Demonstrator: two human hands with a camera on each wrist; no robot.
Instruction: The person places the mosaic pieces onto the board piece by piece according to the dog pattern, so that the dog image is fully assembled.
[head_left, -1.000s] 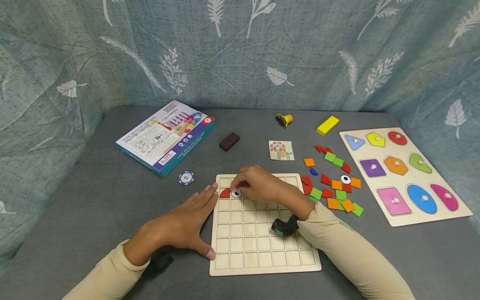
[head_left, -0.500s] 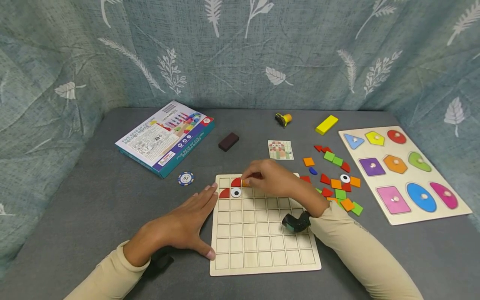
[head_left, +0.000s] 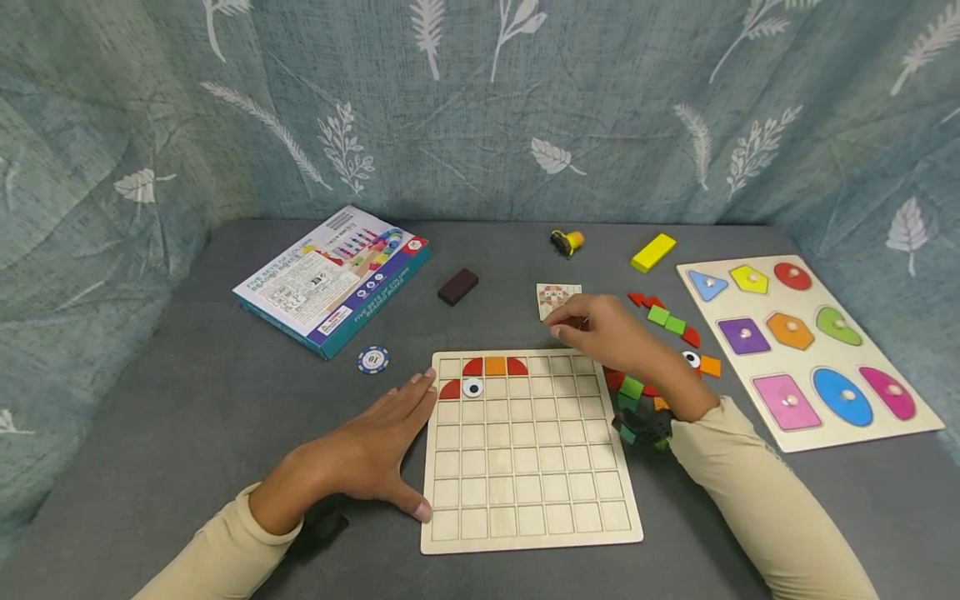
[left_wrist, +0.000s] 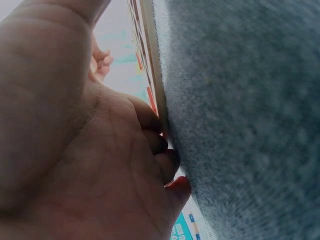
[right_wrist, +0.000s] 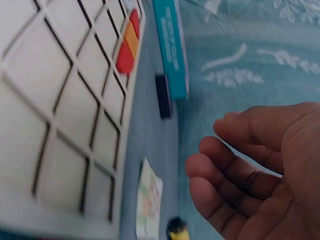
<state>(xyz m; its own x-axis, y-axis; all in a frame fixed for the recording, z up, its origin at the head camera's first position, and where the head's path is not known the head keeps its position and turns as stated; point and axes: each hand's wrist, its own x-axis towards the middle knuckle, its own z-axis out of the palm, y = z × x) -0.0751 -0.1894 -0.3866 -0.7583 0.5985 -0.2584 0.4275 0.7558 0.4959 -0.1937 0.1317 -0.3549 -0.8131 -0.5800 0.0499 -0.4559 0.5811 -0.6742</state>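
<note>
A wooden grid board [head_left: 530, 497] lies on the grey table. In its top row sit a red quarter-circle tile [head_left: 472, 367], an orange square tile [head_left: 495, 366] and another red quarter-circle tile [head_left: 517, 367]. Below them are a red quarter-circle [head_left: 450, 389] and a white eye disc [head_left: 472, 387]. My left hand [head_left: 356, 446] rests spread along the board's left edge, thumb and fingertips touching it. Above the top right edge hovers my right hand [head_left: 611, 333], fingers loosely bent; the right wrist view shows nothing between them. A small pattern card [head_left: 557, 298] lies just behind, partly covered.
Loose red, green and orange tiles [head_left: 667, 317] lie to the right, partly behind the right arm. Farther right is a shape puzzle board [head_left: 765, 358]. A boxed set [head_left: 330, 283], poker chip [head_left: 373, 360], dark block [head_left: 458, 287], yellow block [head_left: 653, 252] and small yellow-black object [head_left: 567, 242] stand around.
My right hand has left the board's top row and moved right and away, toward the card. The orange tile and the red tile beside it now show uncovered. The left hand stays put.
</note>
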